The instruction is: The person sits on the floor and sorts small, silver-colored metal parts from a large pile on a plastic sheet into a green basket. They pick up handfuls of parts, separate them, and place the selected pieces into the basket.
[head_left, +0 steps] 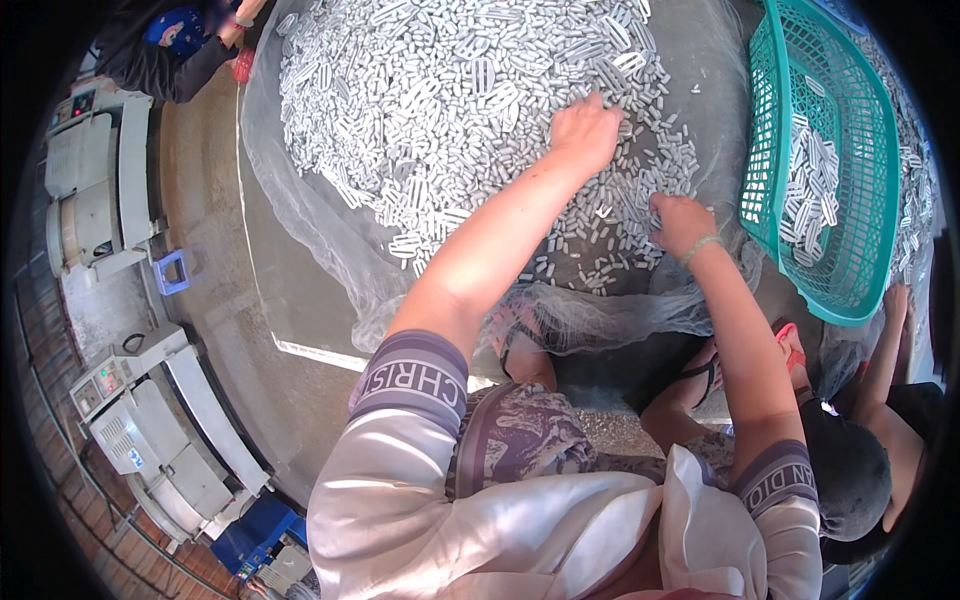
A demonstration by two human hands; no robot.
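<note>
The undersides of both hands and their fingertips were hidden. The left hand was lowered knuckles-up onto the heap, fingers curled, touching the small grey pellets around it — whether it pinched any of them I could not tell. The right hand, nearer the body and to the right of the left one, was bent at the pellets' thin right edge; its fingers were curled too, and its grip could not be made out.

The pellets spread out mostly to the left of and beyond the left hand, their long axes pointing every way; the far end of the heap was cut off. Among them lay larger slotted pieces. One just beyond the left hand ran nearly left to right, its right end a little farther from the body; another, farther left, had its long axis pointing away from the person.

Sheer netting lay bunched on the near side of both hands, over the grey desk. To the right of the right hand stood a green basket with more slotted pieces inside — its far end was cut off. Beyond the basket, a co-worker's arm was only partly visible.
</note>
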